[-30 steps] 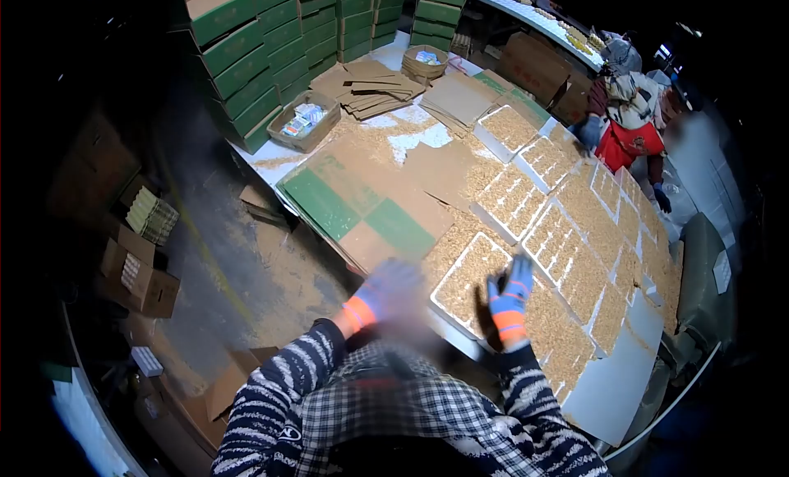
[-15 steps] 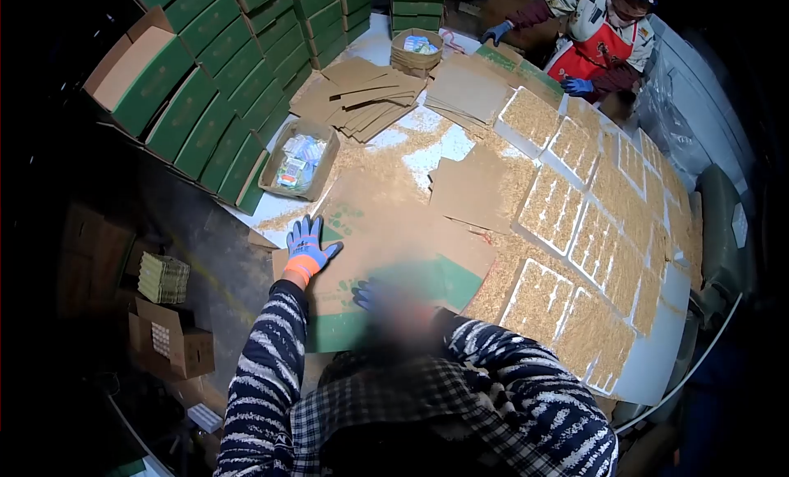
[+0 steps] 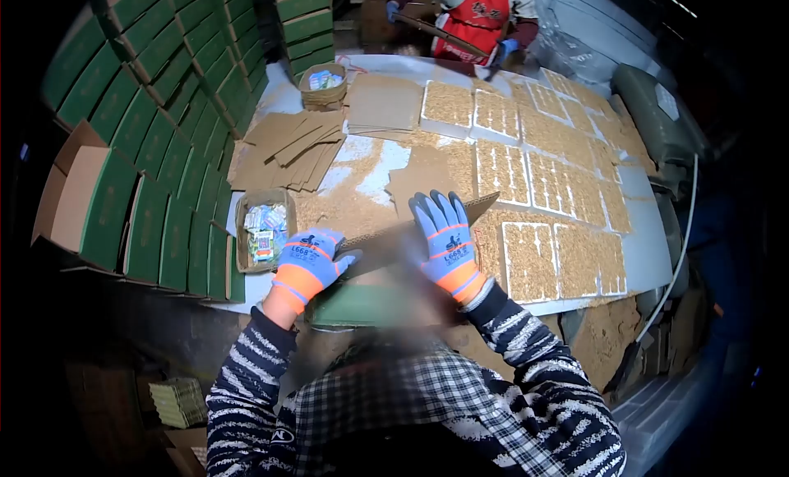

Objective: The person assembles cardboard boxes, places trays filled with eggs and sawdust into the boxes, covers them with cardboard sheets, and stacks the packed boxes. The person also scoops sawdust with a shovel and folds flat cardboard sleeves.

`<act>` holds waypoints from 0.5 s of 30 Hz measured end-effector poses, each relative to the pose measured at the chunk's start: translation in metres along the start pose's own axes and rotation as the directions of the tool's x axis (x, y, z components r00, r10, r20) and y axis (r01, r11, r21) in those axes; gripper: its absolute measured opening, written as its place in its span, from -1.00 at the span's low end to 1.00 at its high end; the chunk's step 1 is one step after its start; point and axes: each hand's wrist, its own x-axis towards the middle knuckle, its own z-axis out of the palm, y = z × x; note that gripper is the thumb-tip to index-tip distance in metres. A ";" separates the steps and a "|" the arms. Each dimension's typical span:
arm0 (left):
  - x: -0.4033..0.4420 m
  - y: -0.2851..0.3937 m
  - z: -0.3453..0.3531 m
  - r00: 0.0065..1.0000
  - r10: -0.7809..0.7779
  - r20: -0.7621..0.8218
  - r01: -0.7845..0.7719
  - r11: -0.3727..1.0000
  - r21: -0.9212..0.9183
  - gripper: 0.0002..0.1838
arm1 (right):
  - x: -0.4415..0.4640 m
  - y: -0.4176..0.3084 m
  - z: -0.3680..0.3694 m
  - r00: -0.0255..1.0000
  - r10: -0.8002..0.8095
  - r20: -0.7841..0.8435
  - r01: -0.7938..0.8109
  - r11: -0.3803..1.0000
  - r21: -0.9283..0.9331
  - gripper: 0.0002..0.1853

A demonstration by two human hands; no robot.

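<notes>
Cardboard (image 3: pixel 380 247), between left grip (image 3: pixel 311 260) and right grip (image 3: pixel 449 240), edge slanted

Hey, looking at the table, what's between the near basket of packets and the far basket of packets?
A loose pile of flat cardboard sheets, overlapping one another, lies between the near basket and the far basket in the head view.

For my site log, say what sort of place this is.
Probably a packing workshop: stacked green cartons, white trays covered in loose tan filler on a table, and flat cardboard sheets.
</notes>
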 end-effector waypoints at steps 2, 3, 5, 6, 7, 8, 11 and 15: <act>0.010 -0.008 0.005 0.997 0.073 0.010 -0.071 0.990 -0.120 -0.53 | -0.019 0.004 0.013 0.999 -0.021 -0.025 0.019 0.998 -0.063 -0.35; 0.011 -0.018 0.007 0.993 0.116 -0.037 -0.122 0.960 -0.254 -0.52 | -0.028 0.002 0.010 0.999 -0.029 -0.027 0.026 0.995 -0.092 -0.36; 0.019 -0.029 -0.001 0.973 0.122 0.196 -0.046 0.934 -0.354 -0.42 | -0.037 0.001 0.008 0.990 -0.098 -0.099 0.096 0.995 -0.020 -0.52; 0.023 -0.039 0.000 0.954 0.139 0.266 -0.042 0.939 -0.341 -0.43 | -0.042 0.007 0.014 0.984 -0.137 -0.116 0.140 0.990 0.016 -0.57; 0.032 -0.051 0.001 0.932 0.157 0.326 -0.047 0.945 -0.324 -0.44 | -0.048 0.013 0.014 0.974 -0.178 -0.139 0.186 0.982 0.041 -0.62; 0.041 -0.055 -0.007 0.911 0.174 0.374 -0.067 0.957 -0.283 -0.45 | -0.046 0.001 -0.006 0.973 -0.193 -0.125 0.204 0.975 0.085 -0.72; 0.064 -0.089 -0.002 0.953 0.142 0.269 -0.034 0.928 -0.370 -0.47 | -0.048 -0.018 -0.057 0.927 -0.344 0.149 0.318 0.932 0.173 -0.82; 0.065 -0.060 0.067 0.960 -0.205 -0.194 -0.105 0.379 -0.919 -0.61 | -0.052 -0.049 -0.059 0.960 0.074 0.271 -0.256 0.621 0.741 -0.69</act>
